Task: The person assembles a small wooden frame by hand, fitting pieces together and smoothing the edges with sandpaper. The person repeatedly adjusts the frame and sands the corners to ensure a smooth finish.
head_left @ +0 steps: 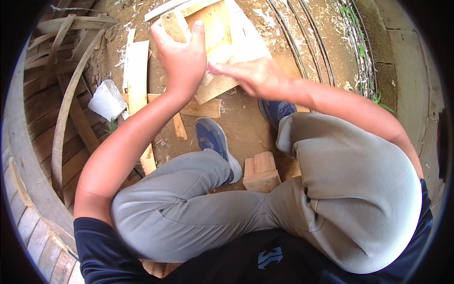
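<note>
My left hand [183, 61] is closed round a narrow wooden piece [174, 27] with a small dark hole near its end. Its thumb points up, away from me. Under and beside that piece lies a pale wooden board [250, 40], brightly lit in the middle. My right hand [265, 78] is over the board's near part, blurred by motion. Its fingers point left, their tips close to my left wrist at the board's surface. I cannot tell whether the right hand holds anything.
A wooden block [261, 173] sits between my legs near my blue shoe [211, 137]. Pale planks [137, 66] and a whitish chunk [108, 100] lie to the left. Curved slatted woodwork [66, 104] stands far left. Thin dark rods [309, 33] and wood shavings cover ground at right.
</note>
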### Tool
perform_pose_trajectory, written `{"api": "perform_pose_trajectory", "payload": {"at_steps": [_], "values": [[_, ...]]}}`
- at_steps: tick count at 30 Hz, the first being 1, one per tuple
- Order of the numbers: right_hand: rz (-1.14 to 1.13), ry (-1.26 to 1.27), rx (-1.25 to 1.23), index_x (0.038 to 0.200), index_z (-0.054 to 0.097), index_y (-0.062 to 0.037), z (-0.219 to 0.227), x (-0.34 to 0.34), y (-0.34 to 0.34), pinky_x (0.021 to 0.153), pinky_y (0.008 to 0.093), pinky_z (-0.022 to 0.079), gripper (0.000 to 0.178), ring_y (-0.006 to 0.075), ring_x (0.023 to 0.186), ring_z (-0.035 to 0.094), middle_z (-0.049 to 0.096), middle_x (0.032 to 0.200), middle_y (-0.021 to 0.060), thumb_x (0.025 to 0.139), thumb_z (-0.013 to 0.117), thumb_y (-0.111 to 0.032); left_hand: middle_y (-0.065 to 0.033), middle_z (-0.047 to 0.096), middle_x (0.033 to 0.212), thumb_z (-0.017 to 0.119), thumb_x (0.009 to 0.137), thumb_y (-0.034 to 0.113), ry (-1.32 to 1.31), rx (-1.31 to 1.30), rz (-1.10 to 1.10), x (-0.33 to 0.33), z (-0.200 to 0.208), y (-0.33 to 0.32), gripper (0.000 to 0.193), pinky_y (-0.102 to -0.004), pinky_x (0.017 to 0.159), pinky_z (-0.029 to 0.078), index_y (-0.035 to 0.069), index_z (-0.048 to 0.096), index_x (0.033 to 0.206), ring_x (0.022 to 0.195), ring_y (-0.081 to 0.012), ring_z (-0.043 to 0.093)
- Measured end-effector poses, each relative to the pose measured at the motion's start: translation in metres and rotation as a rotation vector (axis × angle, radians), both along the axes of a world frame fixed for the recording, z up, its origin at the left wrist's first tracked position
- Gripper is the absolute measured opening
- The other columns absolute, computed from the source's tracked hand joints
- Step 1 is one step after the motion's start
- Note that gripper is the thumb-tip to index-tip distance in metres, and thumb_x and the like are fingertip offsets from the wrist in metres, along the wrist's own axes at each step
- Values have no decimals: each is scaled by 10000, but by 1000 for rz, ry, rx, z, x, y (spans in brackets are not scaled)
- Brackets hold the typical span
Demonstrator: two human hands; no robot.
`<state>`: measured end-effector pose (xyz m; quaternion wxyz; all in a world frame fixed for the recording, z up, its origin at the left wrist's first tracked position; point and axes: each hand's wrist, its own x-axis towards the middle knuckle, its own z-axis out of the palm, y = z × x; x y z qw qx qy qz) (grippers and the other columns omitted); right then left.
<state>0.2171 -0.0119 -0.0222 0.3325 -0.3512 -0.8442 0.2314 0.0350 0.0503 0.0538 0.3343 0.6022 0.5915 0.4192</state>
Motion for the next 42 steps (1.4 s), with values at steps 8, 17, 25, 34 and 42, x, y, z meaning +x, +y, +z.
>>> {"api": "perform_pose_trajectory", "payload": {"at_steps": [8,17,25,34,42], "values": [[-1,50,-85,1447,586,-221,11,-5,-4,639,387,606,564,282,705,729,766,1004,126,916,599,-35,-201,608,1239,744,967,190,2,-38,21,4,4,2,594,-384,1032,456,-68,388,1367,1161,-247,604],[19,6,-88,1471,575,-203,13,-9,-6,615,398,597,615,282,641,701,750,909,105,893,630,-3,-210,597,1266,750,971,189,-9,-33,-49,-4,-1,1,619,-384,1044,451,-66,364,1382,1179,-244,593],[-83,-235,-116,1474,546,-161,6,7,11,670,413,592,495,302,766,728,750,1020,148,983,549,-96,-198,619,1225,735,973,176,-3,48,-39,-4,-9,5,546,-375,996,479,-60,404,1336,1122,-227,617],[-191,-348,-410,1457,589,-192,11,12,18,707,411,607,455,325,811,743,753,998,165,1012,514,-132,-200,627,1183,736,959,238,39,-12,66,-6,-9,15,527,-395,993,469,-60,439,1278,1099,-257,612],[-193,-195,-158,1404,629,-217,-12,20,32,674,447,598,408,310,733,727,753,919,149,1013,537,-141,-213,621,1217,725,957,232,-6,-48,103,-6,-10,18,531,-388,1017,455,-71,445,1291,1129,-263,601]]}}
